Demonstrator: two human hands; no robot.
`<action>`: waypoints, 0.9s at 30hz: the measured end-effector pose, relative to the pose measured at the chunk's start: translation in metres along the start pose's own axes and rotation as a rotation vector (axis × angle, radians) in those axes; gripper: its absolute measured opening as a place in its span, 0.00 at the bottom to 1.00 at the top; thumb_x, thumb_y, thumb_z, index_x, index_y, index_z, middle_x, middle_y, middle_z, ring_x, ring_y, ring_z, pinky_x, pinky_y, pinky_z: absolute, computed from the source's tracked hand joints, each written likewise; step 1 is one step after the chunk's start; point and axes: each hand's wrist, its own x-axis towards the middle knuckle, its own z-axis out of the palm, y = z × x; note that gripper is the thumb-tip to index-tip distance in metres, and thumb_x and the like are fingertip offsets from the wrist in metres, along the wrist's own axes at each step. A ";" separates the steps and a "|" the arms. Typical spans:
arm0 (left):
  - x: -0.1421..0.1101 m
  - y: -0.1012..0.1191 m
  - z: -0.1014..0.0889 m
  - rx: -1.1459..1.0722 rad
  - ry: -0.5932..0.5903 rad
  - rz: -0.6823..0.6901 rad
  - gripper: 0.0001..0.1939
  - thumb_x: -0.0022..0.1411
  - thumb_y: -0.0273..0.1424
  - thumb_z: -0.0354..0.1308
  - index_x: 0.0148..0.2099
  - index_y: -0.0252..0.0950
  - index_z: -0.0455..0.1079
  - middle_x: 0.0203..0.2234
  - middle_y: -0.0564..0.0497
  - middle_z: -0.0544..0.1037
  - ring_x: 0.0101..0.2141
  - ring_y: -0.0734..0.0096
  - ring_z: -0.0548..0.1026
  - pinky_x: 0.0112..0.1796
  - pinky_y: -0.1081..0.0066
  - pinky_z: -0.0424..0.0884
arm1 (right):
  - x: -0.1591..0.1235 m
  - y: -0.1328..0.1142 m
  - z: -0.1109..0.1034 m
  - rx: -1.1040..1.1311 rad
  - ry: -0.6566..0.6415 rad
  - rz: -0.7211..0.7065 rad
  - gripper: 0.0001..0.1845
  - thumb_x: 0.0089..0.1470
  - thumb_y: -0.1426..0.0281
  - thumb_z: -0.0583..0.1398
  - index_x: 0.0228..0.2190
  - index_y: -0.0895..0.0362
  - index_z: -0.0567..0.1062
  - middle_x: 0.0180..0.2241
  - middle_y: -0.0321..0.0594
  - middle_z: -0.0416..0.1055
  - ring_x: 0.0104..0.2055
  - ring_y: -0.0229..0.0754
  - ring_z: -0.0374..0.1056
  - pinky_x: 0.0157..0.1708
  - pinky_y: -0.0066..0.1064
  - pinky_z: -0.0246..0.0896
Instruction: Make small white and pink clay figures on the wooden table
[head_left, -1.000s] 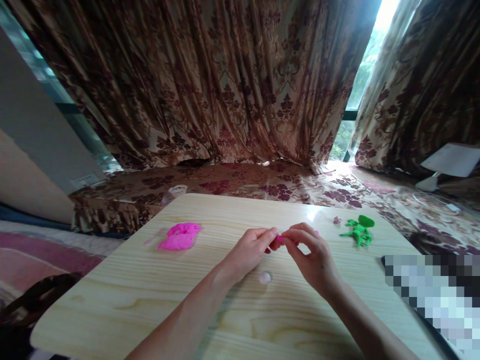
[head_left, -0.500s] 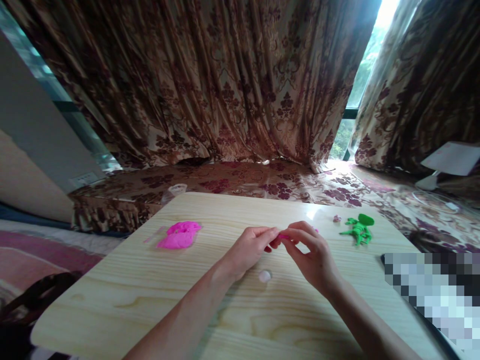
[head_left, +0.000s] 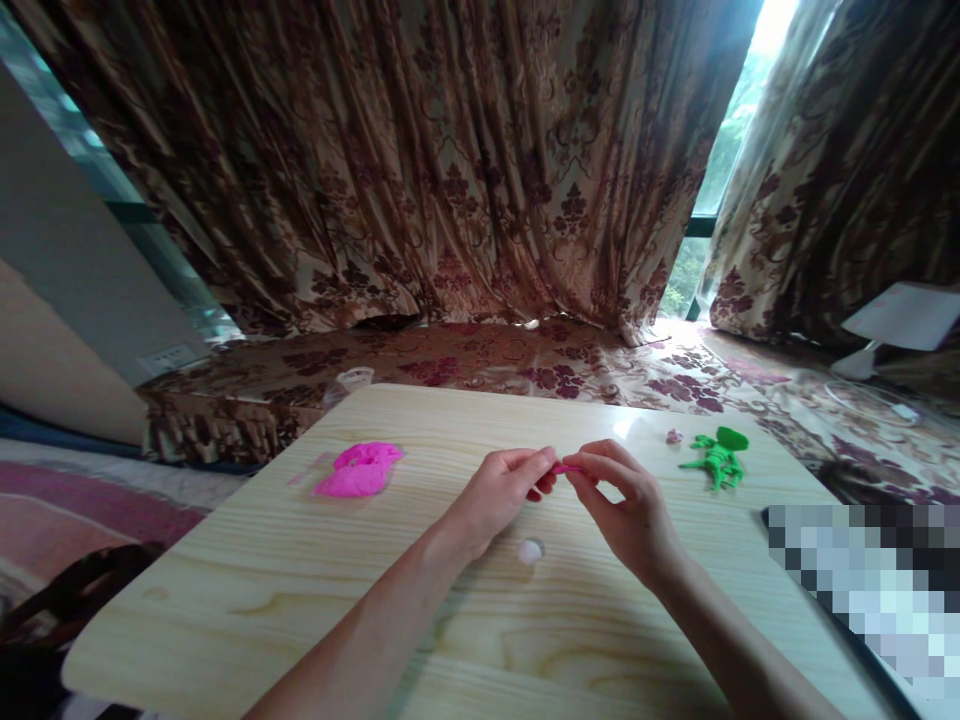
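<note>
A small strip of pink modelling clay stretches between the fingertips of both hands, above the table. My left hand pinches one end between thumb and fingers. The other end is in the closed fingertips of my right hand. Just below the hands, a small whitish ball rests on the wooden table. Over to the left lies a larger lump of pink modelling clay, with what looks like clear wrapping around it.
Green clay-like pieces lie at the table's right rear, beside a small pinkish lump. A clear cup stands at the back left corner. A blurred-out device borders the right side. A white lamp stands beyond.
My right hand has shifted slightly right, away from the left, and more of the pink strip shows between the fingertips. The things on the table have stayed in place.
</note>
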 end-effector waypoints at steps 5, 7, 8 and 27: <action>0.000 -0.001 0.000 0.014 -0.008 0.022 0.13 0.55 0.37 0.55 0.30 0.32 0.72 0.22 0.53 0.70 0.26 0.76 0.64 0.31 0.72 0.60 | -0.001 0.001 0.003 -0.002 -0.011 -0.002 0.11 0.53 0.74 0.57 0.38 0.53 0.74 0.33 0.39 0.67 0.31 0.36 0.65 0.31 0.30 0.64; 0.001 -0.002 0.000 0.016 0.018 0.020 0.12 0.54 0.37 0.55 0.32 0.33 0.72 0.22 0.54 0.70 0.26 0.76 0.64 0.31 0.73 0.60 | -0.001 0.001 0.003 -0.009 -0.008 0.010 0.12 0.52 0.74 0.58 0.40 0.54 0.72 0.34 0.39 0.68 0.30 0.36 0.65 0.31 0.30 0.65; 0.001 -0.002 0.000 0.018 0.024 0.017 0.12 0.54 0.37 0.55 0.32 0.33 0.72 0.22 0.54 0.70 0.26 0.76 0.64 0.31 0.73 0.60 | -0.001 0.002 0.003 -0.015 -0.009 0.012 0.12 0.52 0.73 0.58 0.40 0.54 0.73 0.34 0.39 0.68 0.30 0.36 0.65 0.30 0.30 0.65; -0.001 0.004 -0.002 -0.161 -0.068 -0.099 0.14 0.55 0.38 0.55 0.30 0.31 0.71 0.24 0.49 0.72 0.27 0.74 0.67 0.32 0.72 0.62 | -0.001 0.000 -0.001 -0.042 -0.055 -0.044 0.09 0.53 0.74 0.56 0.36 0.53 0.74 0.33 0.40 0.68 0.32 0.37 0.65 0.32 0.30 0.64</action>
